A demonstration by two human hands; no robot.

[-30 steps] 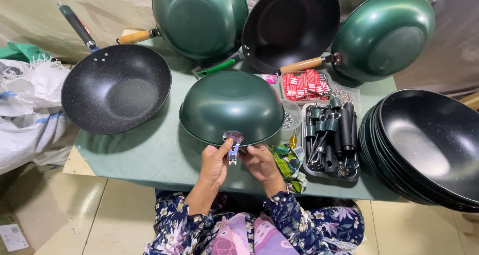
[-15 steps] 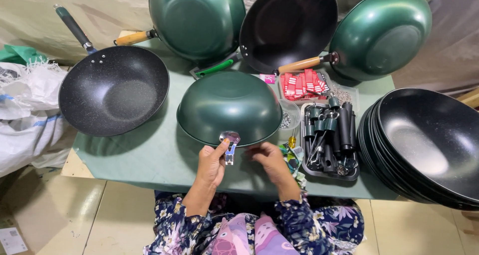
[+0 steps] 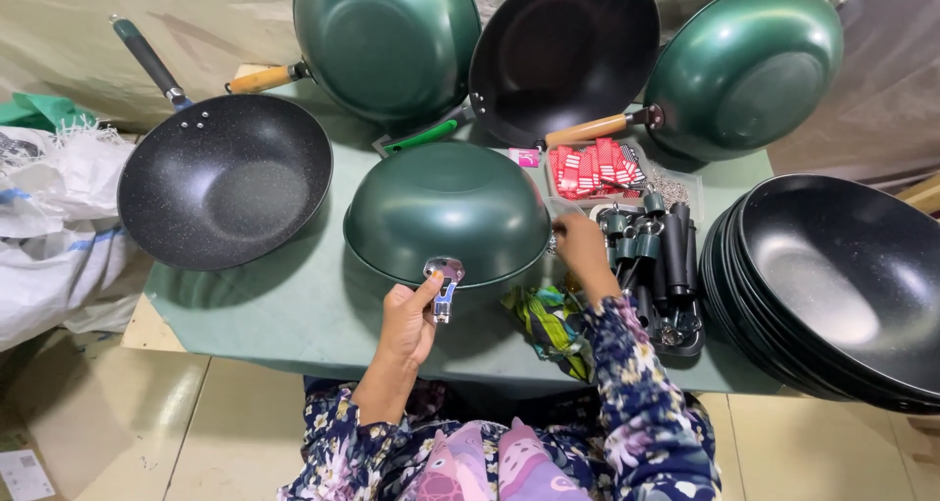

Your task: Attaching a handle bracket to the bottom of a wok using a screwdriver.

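A green wok body (image 3: 446, 212) lies upside down on the green table (image 3: 294, 310) in front of me. A silver metal handle bracket (image 3: 443, 278) sticks out from its near rim. My left hand (image 3: 409, 317) pinches that bracket between thumb and fingers. My right hand (image 3: 580, 248) has reached to the right of the wok, over the tray of dark handles (image 3: 656, 266), with its fingers curled down at the tray's near-left corner. Whether it holds anything is hidden.
A black speckled wok with a dark handle (image 3: 223, 178) sits at left. Three woks (image 3: 563, 50) lean against the back wall. A stack of black woks (image 3: 842, 286) stands at right. Red packets (image 3: 592, 166) lie behind the handle tray; a white sack (image 3: 49, 237) is at far left.
My right hand has left the wok's near rim and moved right to the handle tray. The left hand stays on the bracket.
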